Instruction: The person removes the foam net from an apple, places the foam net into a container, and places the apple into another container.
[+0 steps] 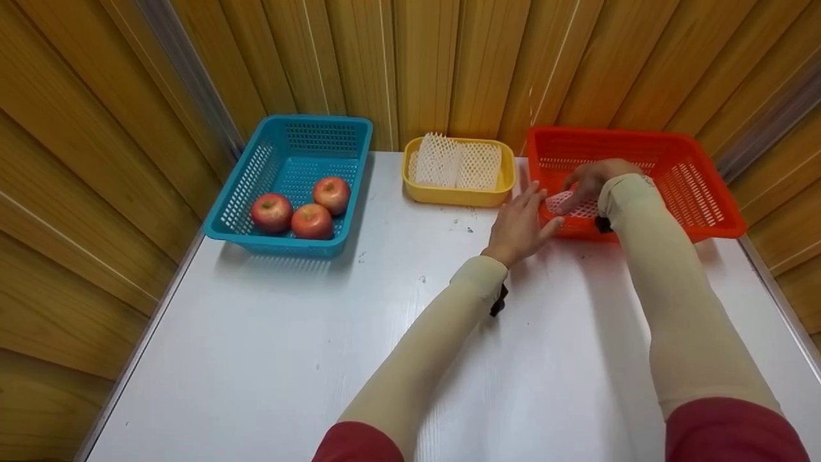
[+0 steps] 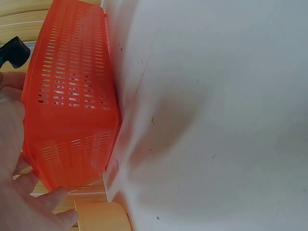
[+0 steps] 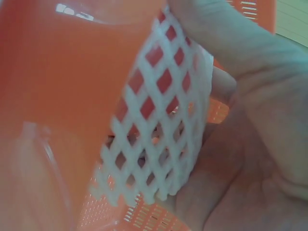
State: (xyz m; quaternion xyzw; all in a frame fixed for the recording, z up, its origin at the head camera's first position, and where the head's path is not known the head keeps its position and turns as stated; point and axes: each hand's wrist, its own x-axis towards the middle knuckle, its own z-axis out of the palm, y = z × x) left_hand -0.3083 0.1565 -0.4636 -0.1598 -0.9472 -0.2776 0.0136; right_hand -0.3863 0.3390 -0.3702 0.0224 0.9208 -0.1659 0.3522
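Note:
In the head view, my right hand (image 1: 595, 178) reaches into the front left corner of the red-orange basket (image 1: 717, 230). Its thumb and fingers hold an apple (image 3: 164, 81) in a white foam net (image 3: 149, 113); red skin shows through the upper mesh in the right wrist view, while the net's lower end hangs loose. My left hand (image 1: 515, 224) lies at the same corner, fingers extended along the basket's outside and rim. The left wrist view shows that hand beside the basket wall (image 2: 72, 91), its fingers spread.
A yellow tray (image 1: 458, 196) with white foam nets (image 1: 480, 165) stands left of the red-orange basket. Farther left, a blue basket (image 1: 276, 241) holds three apples (image 1: 312, 221). Wooden panels (image 1: 423, 64) line the back and sides of the white table (image 1: 269, 359).

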